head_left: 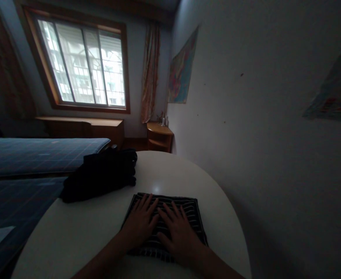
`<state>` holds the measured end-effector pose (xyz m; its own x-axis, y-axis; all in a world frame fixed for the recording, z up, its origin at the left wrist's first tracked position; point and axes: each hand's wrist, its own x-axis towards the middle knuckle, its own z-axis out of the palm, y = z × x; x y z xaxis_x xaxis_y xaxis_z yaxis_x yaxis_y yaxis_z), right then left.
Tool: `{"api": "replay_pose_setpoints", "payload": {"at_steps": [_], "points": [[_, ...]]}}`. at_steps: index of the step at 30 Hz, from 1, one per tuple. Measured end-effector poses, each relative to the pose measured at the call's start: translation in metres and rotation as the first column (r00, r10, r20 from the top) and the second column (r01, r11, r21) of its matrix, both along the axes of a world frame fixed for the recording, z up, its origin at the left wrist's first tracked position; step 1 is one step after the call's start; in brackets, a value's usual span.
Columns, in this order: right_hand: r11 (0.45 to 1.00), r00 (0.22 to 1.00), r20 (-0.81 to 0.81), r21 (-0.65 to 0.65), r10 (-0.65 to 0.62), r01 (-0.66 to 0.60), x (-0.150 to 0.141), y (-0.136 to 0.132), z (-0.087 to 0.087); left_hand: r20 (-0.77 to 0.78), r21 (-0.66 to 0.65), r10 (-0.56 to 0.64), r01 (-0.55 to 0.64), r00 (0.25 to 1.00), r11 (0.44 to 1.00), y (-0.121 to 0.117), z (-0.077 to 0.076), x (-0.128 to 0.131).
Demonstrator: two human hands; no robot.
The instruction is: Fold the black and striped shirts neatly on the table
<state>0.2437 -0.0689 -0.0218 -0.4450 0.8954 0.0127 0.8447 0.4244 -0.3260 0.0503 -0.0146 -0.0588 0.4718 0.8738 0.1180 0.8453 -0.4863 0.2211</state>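
Observation:
A dark cloth with thin pale stripes (192, 211), folded into a rough square, lies on the round white table (80, 232) in front of me. Flat on its left half rests my left hand (139, 221), fingers spread. My right hand (177, 230) is spread over the right half, its thumb pointing toward the left hand. Neither hand grips anything. Parts of the cloth are hidden under both palms; whether it is a garment I cannot tell.
A heap of black cloth (100, 176) sits at the table's far left edge. Beyond it is a bed with a blue checked mattress (42, 155). A white wall (260, 155) runs along the right. A small wooden corner shelf (160, 130) and a window (85, 66) are at the back.

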Motion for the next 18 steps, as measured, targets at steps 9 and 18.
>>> {"api": "replay_pose_setpoints", "payload": {"at_steps": [9, 18], "points": [[0.981, 0.981, 0.085, -0.078, -0.172, 0.179, 0.017, -0.005, 0.0, -0.038, 0.035, 0.102, -0.1, 0.994, 0.994, -0.001, 0.001, 0.0], [0.992, 0.998, 0.012, 0.115, -0.057, 0.056, -0.016, 0.023, 0.019, -0.036, 0.063, 0.08, -0.077, 0.996, 0.995, 0.0, -0.005, -0.002]]}}
